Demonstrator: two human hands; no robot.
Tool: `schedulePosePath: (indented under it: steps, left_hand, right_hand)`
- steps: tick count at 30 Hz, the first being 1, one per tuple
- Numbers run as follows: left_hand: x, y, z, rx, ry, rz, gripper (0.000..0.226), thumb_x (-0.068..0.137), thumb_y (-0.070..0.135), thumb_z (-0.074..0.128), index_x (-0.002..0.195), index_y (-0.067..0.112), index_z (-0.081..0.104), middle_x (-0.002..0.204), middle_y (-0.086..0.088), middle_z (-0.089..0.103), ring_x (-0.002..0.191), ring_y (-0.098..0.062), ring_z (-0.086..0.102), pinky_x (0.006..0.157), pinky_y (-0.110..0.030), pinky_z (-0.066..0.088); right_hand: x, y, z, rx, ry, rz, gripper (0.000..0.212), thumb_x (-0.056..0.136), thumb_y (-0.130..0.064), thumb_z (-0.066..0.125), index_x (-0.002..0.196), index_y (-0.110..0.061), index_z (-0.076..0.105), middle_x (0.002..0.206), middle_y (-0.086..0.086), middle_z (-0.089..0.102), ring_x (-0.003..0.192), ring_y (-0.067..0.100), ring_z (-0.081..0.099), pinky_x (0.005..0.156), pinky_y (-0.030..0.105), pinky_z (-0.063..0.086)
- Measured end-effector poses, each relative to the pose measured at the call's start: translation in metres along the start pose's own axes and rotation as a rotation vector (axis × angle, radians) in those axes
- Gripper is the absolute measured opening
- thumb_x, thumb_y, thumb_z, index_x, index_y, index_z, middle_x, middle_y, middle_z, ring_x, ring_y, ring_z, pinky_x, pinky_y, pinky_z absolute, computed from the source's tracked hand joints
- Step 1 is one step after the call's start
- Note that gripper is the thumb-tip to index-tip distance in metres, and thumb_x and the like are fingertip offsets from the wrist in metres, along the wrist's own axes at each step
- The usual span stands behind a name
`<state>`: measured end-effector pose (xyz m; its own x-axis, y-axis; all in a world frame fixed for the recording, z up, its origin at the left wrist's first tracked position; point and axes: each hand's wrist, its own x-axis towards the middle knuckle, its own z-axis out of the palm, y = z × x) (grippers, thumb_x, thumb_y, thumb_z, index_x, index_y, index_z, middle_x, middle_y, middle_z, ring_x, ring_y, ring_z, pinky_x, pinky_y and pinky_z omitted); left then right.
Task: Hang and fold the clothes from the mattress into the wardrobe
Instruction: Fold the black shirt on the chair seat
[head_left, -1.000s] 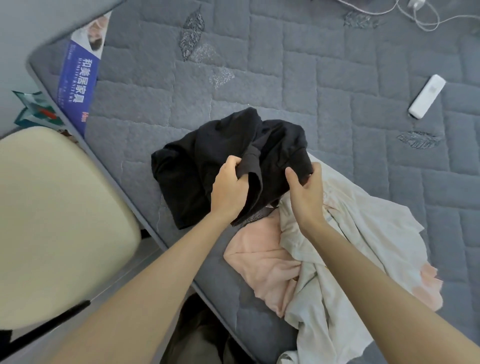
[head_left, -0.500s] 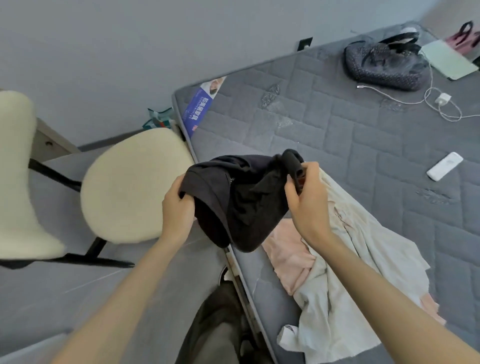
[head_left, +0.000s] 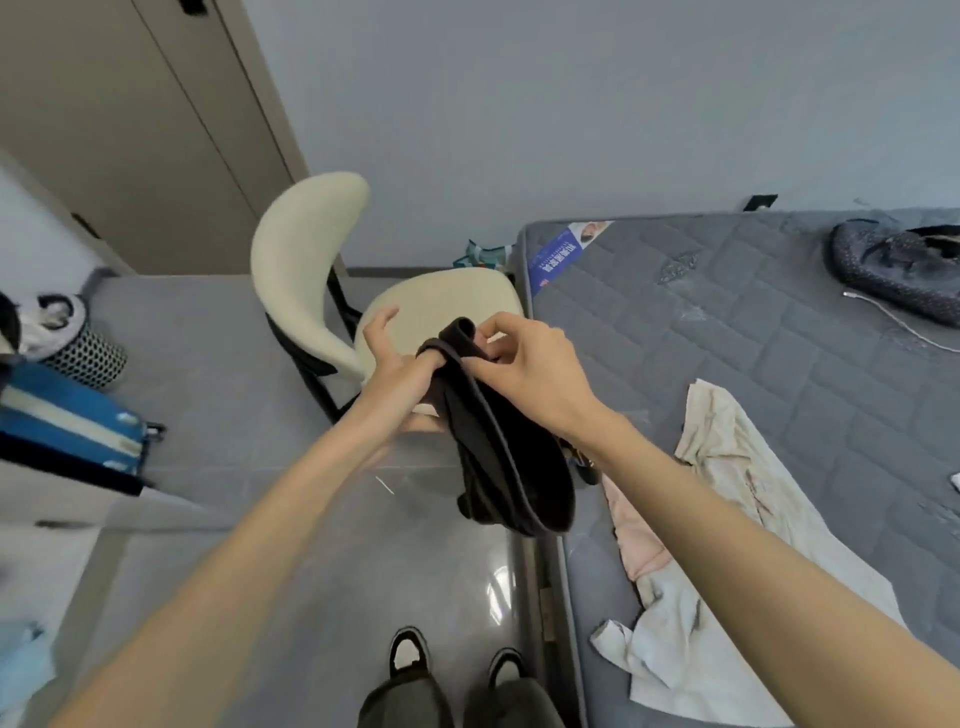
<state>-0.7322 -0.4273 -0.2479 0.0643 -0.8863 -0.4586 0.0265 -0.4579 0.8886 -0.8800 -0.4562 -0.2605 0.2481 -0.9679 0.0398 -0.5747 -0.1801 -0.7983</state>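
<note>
A black garment (head_left: 511, 462) hangs bunched in the air over the floor, beside the grey mattress (head_left: 753, 364). My right hand (head_left: 524, 374) pinches its top edge. My left hand (head_left: 397, 364) has a finger hooked under the same edge, with the thumb and other fingers spread. On the mattress near its left edge lie a white garment (head_left: 727, 467) and a pink garment (head_left: 636, 535), crumpled together. A beige door panel (head_left: 130, 130) stands at the far left; I cannot tell whether it belongs to the wardrobe.
A cream chair (head_left: 332, 280) stands just beyond my hands, against the mattress corner. A blue suitcase (head_left: 67, 421) and a perforated bin (head_left: 78, 338) sit at the left. A dark bag (head_left: 898, 270) and a white cable (head_left: 893, 322) lie on the far mattress. My feet (head_left: 457, 660) are on the grey floor.
Both hands have lifted the black garment off the mattress and carried it left over the floor. My view has swung left and up, bringing the chair, the door panel and the suitcase into sight.
</note>
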Motion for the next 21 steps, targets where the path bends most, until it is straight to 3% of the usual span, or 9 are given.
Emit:
schedulePosePath:
  steps: [2, 4, 7, 10, 13, 16, 18, 21]
  left_hand:
    - [-0.016, 0.010, -0.026, 0.112, -0.111, -0.024, 0.048, 0.092, 0.013, 0.046, 0.126, 0.046, 0.037, 0.083, -0.002, 0.067, 0.070, -0.013, 0.068, 0.056, -0.032, 0.056]
    - [-0.027, 0.018, -0.049, 0.215, -0.178, -0.044, 0.036, 0.092, 0.011, 0.044, 0.120, 0.031, 0.054, 0.090, -0.004, 0.065, 0.074, -0.014, 0.070, 0.060, -0.033, 0.057]
    - [-0.039, 0.023, -0.078, 0.286, -0.117, -0.034, 0.027, 0.090, 0.010, 0.046, 0.112, 0.019, 0.057, 0.089, -0.003, 0.065, 0.073, -0.013, 0.071, 0.061, -0.032, 0.058]
    - [-0.047, 0.024, -0.101, 0.277, -0.030, 0.002, 0.024, 0.091, 0.006, 0.044, 0.108, 0.014, 0.058, 0.093, -0.008, 0.065, 0.073, -0.017, 0.071, 0.061, -0.032, 0.059]
    - [-0.050, 0.028, -0.126, 0.176, 0.055, 0.003, 0.023, 0.091, 0.004, 0.041, 0.101, 0.013, 0.060, 0.090, -0.011, 0.063, 0.066, -0.017, 0.068, 0.058, -0.030, 0.058]
    - [-0.052, 0.030, -0.146, 0.176, 0.106, 0.023, 0.022, 0.091, 0.006, 0.041, 0.098, 0.013, 0.060, 0.088, -0.010, 0.062, 0.067, -0.019, 0.066, 0.056, -0.029, 0.058]
    - [-0.051, 0.025, -0.159, 0.259, 0.159, 0.043, 0.017, 0.091, 0.009, 0.042, 0.096, 0.014, 0.057, 0.088, -0.008, 0.063, 0.068, -0.020, 0.067, 0.058, -0.032, 0.060]
    - [-0.044, 0.020, -0.179, 0.402, 0.134, -0.022, 0.016, 0.091, 0.014, 0.039, 0.103, 0.016, 0.050, 0.089, -0.010, 0.064, 0.062, -0.023, 0.069, 0.059, -0.033, 0.060]
  right_hand:
    - [-0.001, -0.017, 0.009, 0.030, -0.088, -0.023, 0.015, 0.079, -0.030, 0.075, 0.083, -0.021, 0.064, 0.077, -0.003, 0.073, 0.072, 0.009, 0.067, 0.082, 0.032, 0.051]
    - [0.001, -0.033, 0.018, 0.046, -0.162, -0.052, 0.013, 0.078, -0.030, 0.076, 0.081, -0.021, 0.066, 0.076, -0.004, 0.073, 0.071, 0.007, 0.067, 0.082, 0.031, 0.051]
    - [0.000, -0.054, 0.035, 0.079, -0.194, -0.099, 0.012, 0.077, -0.030, 0.076, 0.079, -0.023, 0.066, 0.076, -0.004, 0.071, 0.068, 0.007, 0.064, 0.076, 0.031, 0.052]
    - [-0.006, -0.065, 0.054, 0.122, -0.237, -0.084, 0.020, 0.080, -0.031, 0.072, 0.095, -0.022, 0.062, 0.092, -0.005, 0.068, 0.083, 0.013, 0.065, 0.076, 0.029, 0.052]
    - [-0.013, -0.058, 0.069, -0.098, -0.445, 0.119, 0.037, 0.083, -0.020, 0.069, 0.114, -0.018, 0.050, 0.106, 0.001, 0.060, 0.099, 0.022, 0.060, 0.078, 0.029, 0.045]
    - [-0.017, -0.065, 0.066, 0.035, -0.677, 0.514, 0.029, 0.089, -0.005, 0.057, 0.116, -0.015, 0.057, 0.104, 0.009, 0.064, 0.098, 0.028, 0.063, 0.072, 0.034, 0.057]
    - [-0.012, -0.077, 0.063, 0.013, -0.643, 0.517, 0.033, 0.089, 0.006, 0.044, 0.110, -0.011, 0.063, 0.098, 0.013, 0.065, 0.088, 0.028, 0.065, 0.067, 0.032, 0.059]
    - [0.001, -0.096, 0.067, -0.345, -0.343, 0.264, 0.037, 0.086, 0.003, 0.041, 0.118, -0.005, 0.059, 0.111, 0.019, 0.064, 0.102, 0.035, 0.059, 0.080, 0.038, 0.049]
